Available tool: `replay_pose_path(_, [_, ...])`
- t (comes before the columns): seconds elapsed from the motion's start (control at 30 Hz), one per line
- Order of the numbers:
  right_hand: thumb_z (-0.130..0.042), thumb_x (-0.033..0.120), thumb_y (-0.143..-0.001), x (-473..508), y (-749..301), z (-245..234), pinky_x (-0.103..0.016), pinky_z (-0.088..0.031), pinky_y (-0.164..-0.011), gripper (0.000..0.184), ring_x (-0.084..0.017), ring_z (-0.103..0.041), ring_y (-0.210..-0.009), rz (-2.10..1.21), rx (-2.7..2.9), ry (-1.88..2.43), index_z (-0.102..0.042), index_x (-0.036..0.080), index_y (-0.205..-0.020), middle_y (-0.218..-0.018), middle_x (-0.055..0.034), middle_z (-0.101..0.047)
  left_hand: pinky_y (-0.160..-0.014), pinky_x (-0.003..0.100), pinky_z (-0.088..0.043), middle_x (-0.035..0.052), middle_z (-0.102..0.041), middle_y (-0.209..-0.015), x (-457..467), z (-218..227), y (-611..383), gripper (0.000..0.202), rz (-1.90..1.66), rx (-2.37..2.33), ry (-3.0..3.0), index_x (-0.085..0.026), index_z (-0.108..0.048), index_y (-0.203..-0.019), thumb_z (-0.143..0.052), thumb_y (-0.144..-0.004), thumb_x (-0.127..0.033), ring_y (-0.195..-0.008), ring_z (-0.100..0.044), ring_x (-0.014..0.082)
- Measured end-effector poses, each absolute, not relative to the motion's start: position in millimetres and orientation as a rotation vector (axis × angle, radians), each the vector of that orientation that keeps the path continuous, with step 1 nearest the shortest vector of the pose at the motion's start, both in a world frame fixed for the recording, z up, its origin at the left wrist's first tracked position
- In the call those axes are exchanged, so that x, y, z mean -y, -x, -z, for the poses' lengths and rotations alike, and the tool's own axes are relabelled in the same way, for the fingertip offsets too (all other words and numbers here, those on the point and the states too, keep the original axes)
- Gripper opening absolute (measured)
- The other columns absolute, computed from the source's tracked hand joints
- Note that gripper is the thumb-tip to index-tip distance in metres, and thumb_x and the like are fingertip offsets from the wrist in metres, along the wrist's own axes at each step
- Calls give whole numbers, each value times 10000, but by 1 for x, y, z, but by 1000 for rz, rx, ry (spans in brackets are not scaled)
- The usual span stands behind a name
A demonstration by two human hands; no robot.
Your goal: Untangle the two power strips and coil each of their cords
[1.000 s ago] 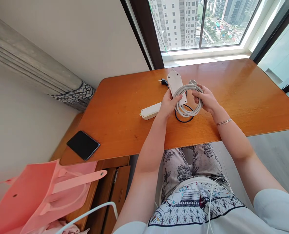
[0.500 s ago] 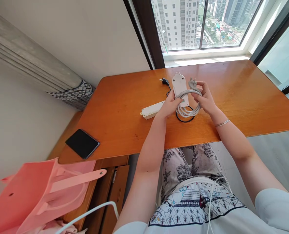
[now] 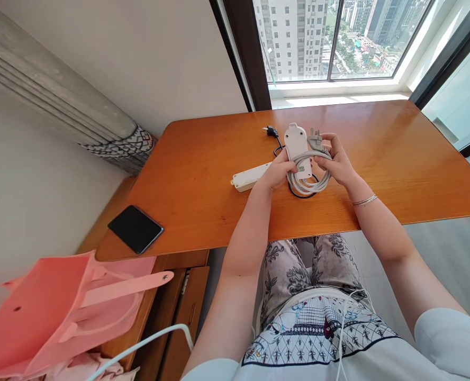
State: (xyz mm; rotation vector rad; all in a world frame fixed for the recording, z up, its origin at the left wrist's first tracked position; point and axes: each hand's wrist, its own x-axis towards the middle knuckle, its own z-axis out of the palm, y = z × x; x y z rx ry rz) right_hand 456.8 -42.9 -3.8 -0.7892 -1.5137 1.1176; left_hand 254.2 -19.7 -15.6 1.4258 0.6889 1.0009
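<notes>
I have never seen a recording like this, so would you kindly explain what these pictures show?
There is no machine here: a person works with bare hands, and a camera worn on their head looks down at them. The left hand grips a white power strip. The right hand holds its coiled cable, with the plug sticking up. On the wooden table lie a second power strip, a black plug with its lead, and a dark phone. A pink bag sits at the lower left.
</notes>
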Motion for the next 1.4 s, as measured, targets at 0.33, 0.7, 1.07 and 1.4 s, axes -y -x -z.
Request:
replay_pose_path(0.33, [-886, 516, -722, 46, -467, -7, -363, -614, -882, 711, -191, -648, -996, -1064, 1702, 813, -483, 337, -1280, -1148, -17, -647, -836, 384, -602, 75, -743, -1102, 15, 23, -251, 593, -1081, -723, -1511, -175, -631, -1170, -679, -579, -180, -1040, -718, 286])
replay_pose_path(0.7, [-745, 495, -873, 54, -467, -19, -493, -495, -1102, 586, -286, -598, -1233, -687, 2005, 827, -606, 255, -1389, -1346, -105, -670, -1007, 414, -536, 104, -728, -1188, 18, 15, -247, 461, -1255, -785, -2017, -180, -667, -1162, -741, -708, -198, -1130, -679, 264])
replay_pose_path(1.07, [-759, 496, -831, 30, -481, 15, -549, -497, -1054, 825, -371, -513, -1316, -262, 1801, 1202, -437, 316, -1569, -1436, -141, -504, -1160, 506, -406, 90, -695, -1279, 26, 8, -251, 277, -1415, -979, -2377, -285, -716, -1183, -654, -930, -380, -1301, -573, 279])
replay_pose_path(1.4, [-839, 282, -593, 34, -462, 6, -373, -606, -909, 494, -215, -695, -976, -1219, 1260, 983, -676, 229, -1055, -1039, -28, -763, -1191, 510, -321, 109, -727, -1261, 24, 18, -260, 333, -1340, -985, -2533, -268, -747, -1179, -458, -1018, -302, -1291, -583, 274])
